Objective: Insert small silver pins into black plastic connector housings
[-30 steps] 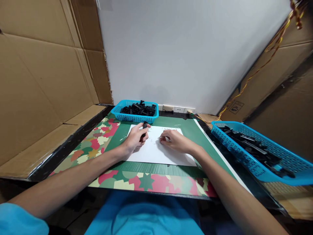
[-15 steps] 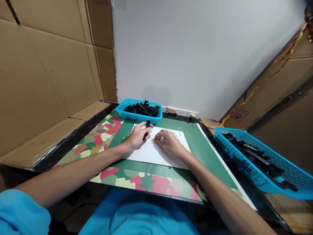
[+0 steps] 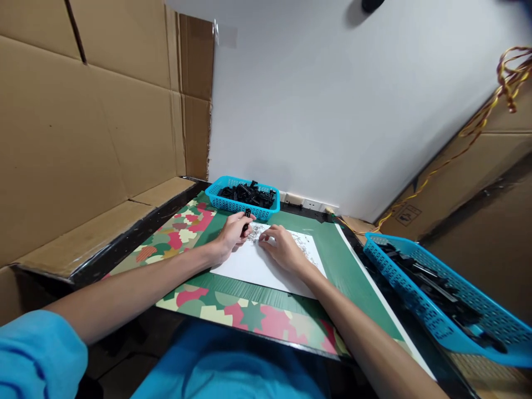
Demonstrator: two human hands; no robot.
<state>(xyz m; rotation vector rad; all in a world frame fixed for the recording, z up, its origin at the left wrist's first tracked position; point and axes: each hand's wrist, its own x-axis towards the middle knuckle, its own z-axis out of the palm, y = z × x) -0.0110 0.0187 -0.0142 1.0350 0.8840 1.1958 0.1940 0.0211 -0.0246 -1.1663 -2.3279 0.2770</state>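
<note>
My left hand [image 3: 233,235] is closed around a small black part [image 3: 246,220], whose upper end sticks up past the fingers. Beside it on the right, my right hand [image 3: 282,248] rests over the white sheet [image 3: 257,271] with its fingertips pinched together; whether anything is between them is too small to tell. Many tiny metallic pieces [image 3: 305,246] lie scattered on the upper part of the sheet, around and behind my right hand. The two hands are a little apart.
A blue basket [image 3: 243,209] of black parts stands behind the hands, near the wall sockets [image 3: 311,204]. Another blue basket [image 3: 444,327] with longer black parts is at the right. Cardboard [image 3: 100,133] walls the left side. Yellow-brown wires [image 3: 440,165] run down the right.
The camera view has shifted, so the scene sits lower and more of the wall shows. My left hand still holds the black part. My right hand's fingers have shifted slightly, and more small pieces are visible.
</note>
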